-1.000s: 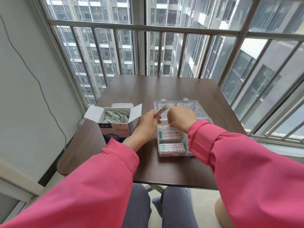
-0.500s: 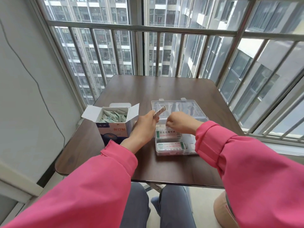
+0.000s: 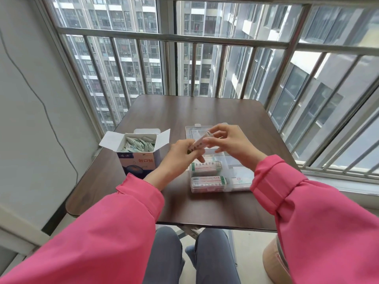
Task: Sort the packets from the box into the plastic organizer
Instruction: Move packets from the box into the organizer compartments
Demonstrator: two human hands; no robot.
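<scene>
Flanking the table (image 3: 205, 111), barred window (image 3: 205, 41) and wall (image 3: 26, 119).

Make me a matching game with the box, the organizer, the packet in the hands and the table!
Things:
1. box
2. organizer
3. packet
4. table

Descriptions:
A. held by both hands above the organizer
B. dark brown wood
C. flaps open, full of packets, on the left
D. clear plastic, lid open, on the right

Pairs: 1-C, 2-D, 3-A, 4-B
</scene>
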